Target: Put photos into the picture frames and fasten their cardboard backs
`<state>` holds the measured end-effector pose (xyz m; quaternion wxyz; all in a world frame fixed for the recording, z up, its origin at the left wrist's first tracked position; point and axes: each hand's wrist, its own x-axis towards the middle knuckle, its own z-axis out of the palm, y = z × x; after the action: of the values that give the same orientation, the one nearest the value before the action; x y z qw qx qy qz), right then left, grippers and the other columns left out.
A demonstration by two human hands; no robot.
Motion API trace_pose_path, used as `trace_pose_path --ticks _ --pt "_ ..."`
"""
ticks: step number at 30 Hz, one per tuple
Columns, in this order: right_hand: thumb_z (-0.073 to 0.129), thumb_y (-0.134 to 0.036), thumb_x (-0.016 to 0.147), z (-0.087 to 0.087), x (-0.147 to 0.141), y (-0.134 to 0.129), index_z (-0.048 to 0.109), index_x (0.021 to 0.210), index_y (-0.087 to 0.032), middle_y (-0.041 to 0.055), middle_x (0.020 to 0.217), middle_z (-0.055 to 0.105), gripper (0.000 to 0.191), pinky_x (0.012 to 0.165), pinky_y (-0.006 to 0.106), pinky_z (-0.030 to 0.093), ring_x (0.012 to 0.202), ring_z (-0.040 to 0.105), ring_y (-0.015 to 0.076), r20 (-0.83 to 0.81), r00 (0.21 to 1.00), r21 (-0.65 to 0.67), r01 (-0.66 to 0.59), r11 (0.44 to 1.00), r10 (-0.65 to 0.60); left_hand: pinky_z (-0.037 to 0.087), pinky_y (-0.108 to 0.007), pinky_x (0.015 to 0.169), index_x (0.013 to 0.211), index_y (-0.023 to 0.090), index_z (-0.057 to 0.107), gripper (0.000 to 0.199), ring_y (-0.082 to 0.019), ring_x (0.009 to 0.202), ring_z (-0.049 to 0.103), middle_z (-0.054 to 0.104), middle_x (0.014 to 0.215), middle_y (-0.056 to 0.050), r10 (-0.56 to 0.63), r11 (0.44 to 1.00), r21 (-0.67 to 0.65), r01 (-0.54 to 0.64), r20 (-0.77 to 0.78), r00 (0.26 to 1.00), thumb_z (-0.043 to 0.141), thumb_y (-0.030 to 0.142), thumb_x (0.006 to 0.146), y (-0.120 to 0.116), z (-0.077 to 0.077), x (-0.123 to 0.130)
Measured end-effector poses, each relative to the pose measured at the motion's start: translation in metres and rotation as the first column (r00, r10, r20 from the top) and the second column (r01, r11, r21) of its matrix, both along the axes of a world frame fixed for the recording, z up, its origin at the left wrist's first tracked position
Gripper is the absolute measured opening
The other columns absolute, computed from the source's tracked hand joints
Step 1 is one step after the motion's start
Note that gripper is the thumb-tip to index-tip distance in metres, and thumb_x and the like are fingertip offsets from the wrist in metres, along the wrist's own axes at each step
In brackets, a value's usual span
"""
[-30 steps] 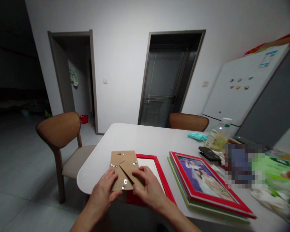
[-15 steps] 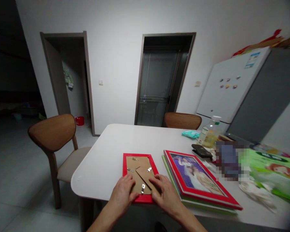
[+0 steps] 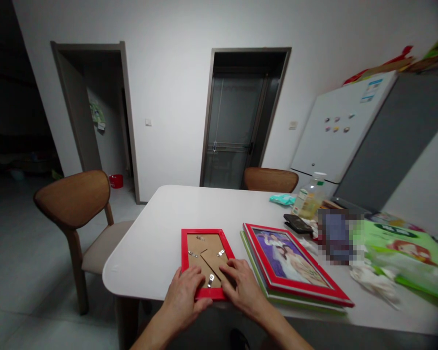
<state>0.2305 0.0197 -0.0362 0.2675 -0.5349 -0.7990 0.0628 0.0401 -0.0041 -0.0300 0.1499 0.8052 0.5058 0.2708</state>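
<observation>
A red picture frame (image 3: 184,248) lies face down at the front edge of the white table, its brown backing board (image 3: 199,260) upward. Several small metal clips sit on the board, and a stand leg crosses it at a slant. My left hand (image 3: 184,294) is closed on the near left corner, fingers on the backing and thumb at the front rim. On the near right side, my right hand (image 3: 245,284) is closed on the frame, with bent fingers and thumb pressing the board beside the leg. Its underside is hidden.
Right of my hands, a larger red-framed photo (image 3: 345,297) rests on a green-edged one. Beyond are a black wallet-like item (image 3: 297,222), a bottle (image 3: 309,197), a teal packet (image 3: 282,200) and a green tissue pack (image 3: 397,248). A wooden chair (image 3: 73,199) stands left.
My view has turned slightly to the right. My left thumb has slid to the front rim of the picture frame, and the right hand's fingers have shifted slightly on the backing.
</observation>
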Motion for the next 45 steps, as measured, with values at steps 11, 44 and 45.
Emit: trace_pose_path --ticks 11,44,45 --pt "0.035 -0.025 0.079 0.009 -0.006 0.042 0.060 0.091 -0.016 0.0096 0.091 0.050 0.029 0.078 0.028 0.030 0.086 0.041 0.0194 0.231 0.965 -0.011 0.133 0.991 -0.127 0.024 -0.042 0.097 0.107 0.015 0.049 0.050 -0.024 0.110 0.043 0.052 0.116 -0.012 0.011 0.997 -0.077 -0.019 -0.101 0.995 0.065 0.029 0.063 0.000 0.005 0.002" --pt "0.035 -0.026 0.081 0.014 -0.029 0.009 0.055 0.103 -0.023 0.0061 0.098 0.052 0.029 0.079 0.030 0.033 0.091 0.044 0.0168 0.076 0.963 -0.021 -0.259 0.966 0.260 0.035 -0.037 0.089 0.107 0.013 0.050 0.052 -0.022 0.096 0.050 0.059 0.097 -0.008 -0.009 0.999 -0.032 0.011 0.038 0.999 0.067 0.028 0.061 0.004 -0.008 -0.010" --pt "0.034 -0.026 0.082 0.012 -0.034 0.017 0.054 0.105 -0.022 0.0069 0.099 0.052 0.031 0.079 0.030 0.033 0.090 0.045 0.0170 0.073 0.966 -0.025 -0.247 0.969 0.248 0.035 -0.037 0.089 0.107 0.013 0.050 0.052 -0.022 0.095 0.050 0.059 0.097 -0.008 -0.011 0.999 -0.037 0.012 0.036 0.999 0.067 0.027 0.060 0.004 -0.007 -0.010"
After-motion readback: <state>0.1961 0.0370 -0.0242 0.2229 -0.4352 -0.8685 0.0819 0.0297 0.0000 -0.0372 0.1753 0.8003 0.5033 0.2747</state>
